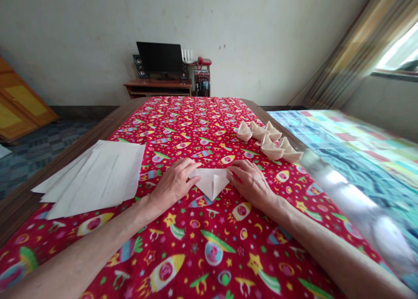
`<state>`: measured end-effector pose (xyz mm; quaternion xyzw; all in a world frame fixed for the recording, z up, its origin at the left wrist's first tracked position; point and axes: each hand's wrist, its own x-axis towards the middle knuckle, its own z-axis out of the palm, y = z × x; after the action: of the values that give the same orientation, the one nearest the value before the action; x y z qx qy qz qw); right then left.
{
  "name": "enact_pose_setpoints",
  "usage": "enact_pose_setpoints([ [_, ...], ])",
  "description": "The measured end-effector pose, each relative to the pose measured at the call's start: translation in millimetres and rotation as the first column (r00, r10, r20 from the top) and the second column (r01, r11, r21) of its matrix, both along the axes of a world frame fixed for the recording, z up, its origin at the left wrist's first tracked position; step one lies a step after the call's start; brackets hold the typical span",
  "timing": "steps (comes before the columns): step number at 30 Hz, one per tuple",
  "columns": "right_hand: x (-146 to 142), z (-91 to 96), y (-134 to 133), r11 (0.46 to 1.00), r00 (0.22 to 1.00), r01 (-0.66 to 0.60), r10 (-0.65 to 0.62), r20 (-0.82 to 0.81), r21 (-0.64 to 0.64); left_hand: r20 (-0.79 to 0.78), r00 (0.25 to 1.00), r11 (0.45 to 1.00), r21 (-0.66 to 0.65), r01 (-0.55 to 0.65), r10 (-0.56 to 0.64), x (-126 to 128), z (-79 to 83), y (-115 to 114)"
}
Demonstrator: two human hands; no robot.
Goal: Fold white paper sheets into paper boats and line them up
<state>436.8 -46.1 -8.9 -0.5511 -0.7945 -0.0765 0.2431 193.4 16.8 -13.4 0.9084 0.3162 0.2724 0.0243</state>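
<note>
A white sheet of paper (212, 181), folded to a downward point, lies on the red patterned cloth (209, 242) in the middle of the table. My left hand (174, 181) rests on its left edge, fingers bent and pressing the paper down. My right hand (250, 181) presses the right edge in the same way, fingers curled over it. Both forearms reach in from the near edge.
A stack of plain white sheets (94, 177) lies to the left. Several folded paper boats (269, 143) sit at the right, near the table's edge. A bed with a checked cover (352, 159) runs along the right side. A desk with a monitor (160, 57) stands at the far wall.
</note>
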Motion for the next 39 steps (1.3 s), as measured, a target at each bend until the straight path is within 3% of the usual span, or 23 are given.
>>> enact_pose_setpoints([
  [12,-0.7,1.0,1.3,0.998,0.999,0.031,-0.032,-0.015,-0.049,0.075,0.996,0.999,-0.017,0.045,-0.044,0.1,-4.9,4.0],
  [18,-0.5,-0.5,1.8,0.998,0.999,0.044,-0.044,-0.005,-0.049,0.025,1.0,0.999,0.034,-0.01,0.009,-0.8,-4.2,4.9],
  [28,2.3,-2.6,2.8,1.0,0.999,-0.013,0.011,-0.048,-0.023,-0.017,0.999,0.999,0.002,-0.051,0.051,0.0,0.3,2.0],
  [39,6.3,-6.9,8.6,0.999,0.991,-0.005,0.0,-0.137,-0.037,0.038,0.999,0.999,-0.047,-0.007,0.009,0.0,-1.5,5.2],
])
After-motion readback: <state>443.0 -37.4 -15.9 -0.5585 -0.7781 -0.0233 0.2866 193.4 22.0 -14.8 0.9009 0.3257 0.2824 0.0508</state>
